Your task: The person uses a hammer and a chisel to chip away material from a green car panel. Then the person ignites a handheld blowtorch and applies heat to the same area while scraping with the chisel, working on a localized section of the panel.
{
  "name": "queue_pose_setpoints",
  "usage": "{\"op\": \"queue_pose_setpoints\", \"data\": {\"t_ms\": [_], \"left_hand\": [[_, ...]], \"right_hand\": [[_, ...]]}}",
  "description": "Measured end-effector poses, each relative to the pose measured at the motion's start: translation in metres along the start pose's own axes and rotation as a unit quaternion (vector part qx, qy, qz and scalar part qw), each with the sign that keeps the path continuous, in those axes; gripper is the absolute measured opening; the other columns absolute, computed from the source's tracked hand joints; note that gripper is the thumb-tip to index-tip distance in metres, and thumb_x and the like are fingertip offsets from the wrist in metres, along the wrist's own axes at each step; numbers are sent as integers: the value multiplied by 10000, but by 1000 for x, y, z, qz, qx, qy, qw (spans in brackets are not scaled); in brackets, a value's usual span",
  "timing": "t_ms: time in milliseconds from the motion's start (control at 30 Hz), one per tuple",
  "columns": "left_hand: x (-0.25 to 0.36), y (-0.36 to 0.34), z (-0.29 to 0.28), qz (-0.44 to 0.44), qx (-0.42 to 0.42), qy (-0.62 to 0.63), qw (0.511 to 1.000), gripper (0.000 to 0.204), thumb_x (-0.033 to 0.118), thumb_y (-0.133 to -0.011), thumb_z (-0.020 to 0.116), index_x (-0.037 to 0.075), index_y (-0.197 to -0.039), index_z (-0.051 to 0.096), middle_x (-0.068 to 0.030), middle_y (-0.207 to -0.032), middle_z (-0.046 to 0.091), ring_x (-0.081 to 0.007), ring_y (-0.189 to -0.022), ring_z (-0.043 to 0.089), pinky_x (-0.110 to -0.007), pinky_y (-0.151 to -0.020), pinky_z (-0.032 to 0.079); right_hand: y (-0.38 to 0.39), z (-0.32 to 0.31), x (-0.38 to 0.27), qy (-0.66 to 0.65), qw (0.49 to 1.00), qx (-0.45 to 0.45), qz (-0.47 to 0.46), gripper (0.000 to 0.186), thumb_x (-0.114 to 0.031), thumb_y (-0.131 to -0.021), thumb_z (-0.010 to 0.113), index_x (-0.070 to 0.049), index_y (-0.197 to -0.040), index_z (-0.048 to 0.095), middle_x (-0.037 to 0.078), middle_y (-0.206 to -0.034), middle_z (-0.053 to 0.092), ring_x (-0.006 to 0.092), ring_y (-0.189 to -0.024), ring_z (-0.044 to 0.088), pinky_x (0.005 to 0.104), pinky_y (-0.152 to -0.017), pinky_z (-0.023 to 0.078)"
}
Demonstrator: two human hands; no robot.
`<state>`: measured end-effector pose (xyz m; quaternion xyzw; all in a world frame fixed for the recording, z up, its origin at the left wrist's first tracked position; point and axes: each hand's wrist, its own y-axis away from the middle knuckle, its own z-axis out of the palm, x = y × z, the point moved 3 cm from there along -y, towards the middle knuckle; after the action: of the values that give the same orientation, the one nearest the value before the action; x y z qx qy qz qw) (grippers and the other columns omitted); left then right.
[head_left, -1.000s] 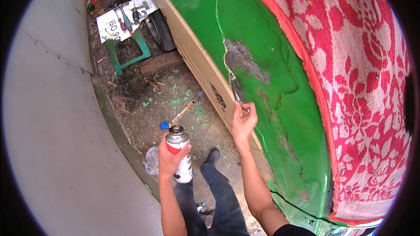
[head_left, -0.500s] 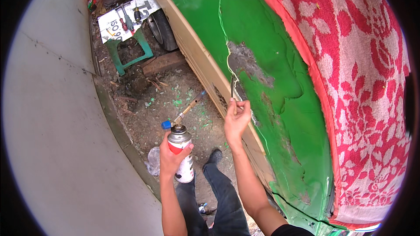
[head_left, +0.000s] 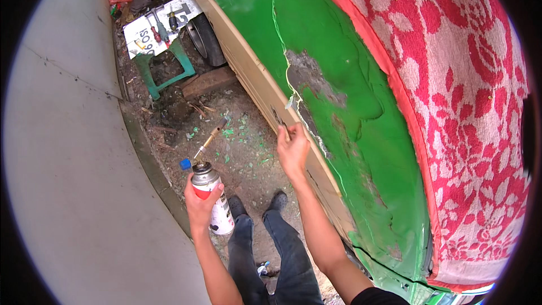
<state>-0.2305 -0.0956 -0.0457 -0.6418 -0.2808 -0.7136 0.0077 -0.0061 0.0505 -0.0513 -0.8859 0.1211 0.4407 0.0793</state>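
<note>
My left hand [head_left: 200, 203] is closed around a white-and-red gas canister [head_left: 222, 213] with a brass torch head [head_left: 210, 138] and blue knob [head_left: 185, 164]; its nozzle points up toward the car, with a faint bluish tinge at the tip. My right hand [head_left: 292, 149] pinches a thin dark scraper, mostly hidden by the fingers, at the tan lower edge [head_left: 248, 76] of a green car panel [head_left: 367, 164]. Just above it, cracked green filler or paint has a pale lifted edge around a bare grey patch [head_left: 316, 76], with a small loose flake hanging at the crack.
A red-and-white patterned cloth [head_left: 463, 107] covers the car at right. A green plastic stool [head_left: 161, 87] holds a white board with screwdrivers [head_left: 160, 25], beside a tyre [head_left: 206, 39] and wooden block [head_left: 206, 82]. A pale wall [head_left: 73, 164] curves along the left; green flakes litter the ground.
My right hand has moved left and slightly up, from the crack onto the tan edge. My left hand and torch have swung left, away from the panel. My left foot now shows below the canister.
</note>
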Motion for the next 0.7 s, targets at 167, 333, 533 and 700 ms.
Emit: {"op": "queue_pose_setpoints", "data": {"t_ms": [167,333,533,700], "left_hand": [[-16,6,-12,11,37,-30,999,629,194,-754,864,-33,-1235,530,-81,-1000,666,-150,-868,631,-306,-809,513],[-9,7,-10,31,22,-56,998,585,205,-773,854,-15,-1222,551,-54,-984,674,-128,-857,629,-286,-806,502],[1,5,0,16,-1,-32,999,497,157,-761,861,13,-1125,554,-70,-945,670,-143,-827,632,-302,-767,518],[2,3,3,26,-20,-19,999,497,151,-756,861,18,-1124,554,-64,-919,669,-141,-804,634,-301,-754,521]], "right_hand": [[13,1,-13,-35,999,35,10,242,-165,-933,697,-1,-892,524,178,-711,664,207,-611,638,383,-588,485],[16,-35,-13,-124,985,123,-10,251,-151,-934,700,-4,-867,509,135,-698,665,136,-587,587,358,-546,455],[14,-31,-13,-88,994,65,-11,230,-112,-945,674,-14,-862,483,78,-622,570,107,-546,488,313,-497,379],[-7,-31,-15,-15,999,14,37,243,-178,-940,677,-15,-864,514,106,-626,578,145,-556,534,338,-528,423]]}}
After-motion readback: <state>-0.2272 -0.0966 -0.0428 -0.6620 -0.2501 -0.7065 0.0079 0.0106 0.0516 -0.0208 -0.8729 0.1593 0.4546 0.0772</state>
